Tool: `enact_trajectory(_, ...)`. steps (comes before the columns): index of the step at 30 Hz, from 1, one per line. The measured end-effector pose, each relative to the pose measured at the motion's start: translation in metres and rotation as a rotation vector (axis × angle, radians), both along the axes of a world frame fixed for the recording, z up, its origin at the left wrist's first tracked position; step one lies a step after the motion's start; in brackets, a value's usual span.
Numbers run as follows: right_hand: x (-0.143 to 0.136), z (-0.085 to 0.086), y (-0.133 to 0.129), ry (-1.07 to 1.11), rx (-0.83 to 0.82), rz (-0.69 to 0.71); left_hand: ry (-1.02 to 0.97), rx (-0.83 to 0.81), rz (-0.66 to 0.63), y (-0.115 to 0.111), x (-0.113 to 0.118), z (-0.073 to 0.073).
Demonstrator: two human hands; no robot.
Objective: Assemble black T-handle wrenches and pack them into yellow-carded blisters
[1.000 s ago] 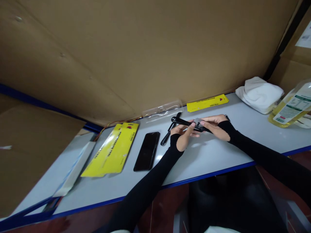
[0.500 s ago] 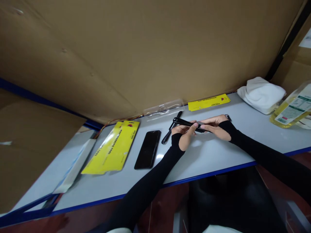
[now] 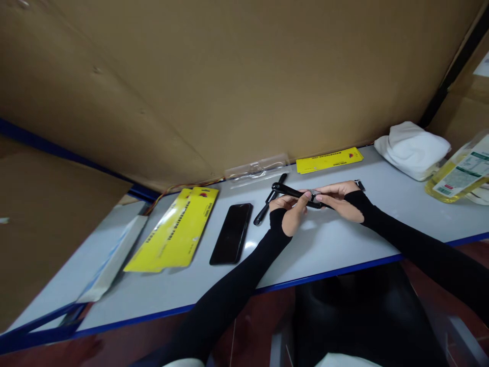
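Note:
A black handled tool (image 3: 289, 192) is held between my two hands above the table, its rounded end pointing left. My left hand (image 3: 292, 211) is closed round it, thumb on top near its middle. My right hand (image 3: 342, 200) pinches the same tool at its right part, where a small metallic piece shows between the thumbs. Just left of my hands, a second black tool (image 3: 270, 200) lies on the table, partly behind my left hand. A black phone (image 3: 231, 233) lies further left. Beyond my right hand sits a small dark object (image 3: 359, 185).
Yellow printed cards (image 3: 175, 229) lie at the left, more yellow cards (image 3: 329, 160) at the back. Clear plastic packaging (image 3: 257, 171) rests by the cardboard wall (image 3: 244, 76). At the right are a white cloth bundle (image 3: 412, 150) and a bottle of yellow liquid (image 3: 458, 171).
The view has shifted slightly, so the cards and phone appear a little further left. My hands keep nearly the same hold on the black tool.

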State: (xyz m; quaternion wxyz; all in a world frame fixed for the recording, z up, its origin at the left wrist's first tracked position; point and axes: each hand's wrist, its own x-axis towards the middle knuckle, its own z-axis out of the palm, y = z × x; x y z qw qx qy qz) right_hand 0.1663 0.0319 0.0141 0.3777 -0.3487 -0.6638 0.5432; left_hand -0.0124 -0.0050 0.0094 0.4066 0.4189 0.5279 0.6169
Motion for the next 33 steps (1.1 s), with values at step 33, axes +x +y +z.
enact_trajectory(33,0.081,-0.012,0.09,-0.879,0.289,-0.456,-0.13,-0.146,0.017,0.009,-0.012,-0.003)
